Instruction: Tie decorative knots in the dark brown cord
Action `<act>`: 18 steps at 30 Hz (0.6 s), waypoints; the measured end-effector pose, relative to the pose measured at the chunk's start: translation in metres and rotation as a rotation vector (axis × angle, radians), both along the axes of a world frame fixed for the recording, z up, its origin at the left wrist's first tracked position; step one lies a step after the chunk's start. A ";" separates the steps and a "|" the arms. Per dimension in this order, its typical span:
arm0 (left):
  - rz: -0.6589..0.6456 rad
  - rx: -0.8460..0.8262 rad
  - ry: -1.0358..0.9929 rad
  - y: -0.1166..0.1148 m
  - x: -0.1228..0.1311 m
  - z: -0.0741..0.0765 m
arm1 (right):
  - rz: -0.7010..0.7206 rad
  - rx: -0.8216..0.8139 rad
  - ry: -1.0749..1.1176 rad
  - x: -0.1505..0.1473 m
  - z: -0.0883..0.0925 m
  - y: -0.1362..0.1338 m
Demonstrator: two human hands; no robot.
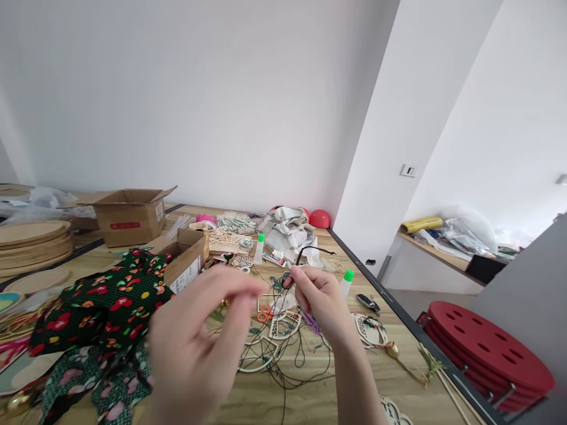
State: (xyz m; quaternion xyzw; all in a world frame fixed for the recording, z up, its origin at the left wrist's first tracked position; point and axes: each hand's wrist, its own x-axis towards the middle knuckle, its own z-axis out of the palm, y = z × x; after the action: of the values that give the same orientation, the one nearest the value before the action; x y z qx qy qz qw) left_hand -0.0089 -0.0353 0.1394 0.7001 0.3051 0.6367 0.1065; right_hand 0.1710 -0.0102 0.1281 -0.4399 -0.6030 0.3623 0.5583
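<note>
My right hand pinches a thin black cord between thumb and forefinger above the table. A short dark end of it sticks up over the fingertips, and long loops trail down below the hand. Nearer the camera and blurred, my left hand has its thumb and forefinger pressed together. Whatever is between those fingertips, if anything, is too fine to make out. Beneath the hands lie flat wooden cut-outs, orange-handled scissors and small green beads tangled among the cord.
Green-capped glue bottles stand on the table. Patterned dark fabric and cardboard boxes are on the left. A car key lies near the right edge. Red stools are stacked beside the table.
</note>
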 end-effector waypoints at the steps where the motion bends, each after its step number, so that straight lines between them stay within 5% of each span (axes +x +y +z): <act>1: -0.024 -0.087 0.051 0.008 0.008 0.007 | 0.018 0.001 -0.020 -0.001 0.001 -0.002; 4: -0.201 -0.363 0.214 0.029 0.027 0.015 | 0.055 0.042 -0.121 -0.006 0.003 -0.006; 8: -0.424 -0.469 0.170 0.040 0.032 0.011 | 0.007 0.063 -0.200 -0.010 0.004 -0.010; 18: -0.443 -0.633 -0.141 0.043 0.028 0.010 | 0.091 -0.034 -0.037 -0.019 0.009 -0.018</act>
State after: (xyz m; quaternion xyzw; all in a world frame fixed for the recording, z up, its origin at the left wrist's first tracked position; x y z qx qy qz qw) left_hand 0.0192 0.0076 0.1494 0.6360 0.3197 0.5193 0.4729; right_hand 0.1522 -0.0280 0.1366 -0.4280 -0.6263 0.3893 0.5225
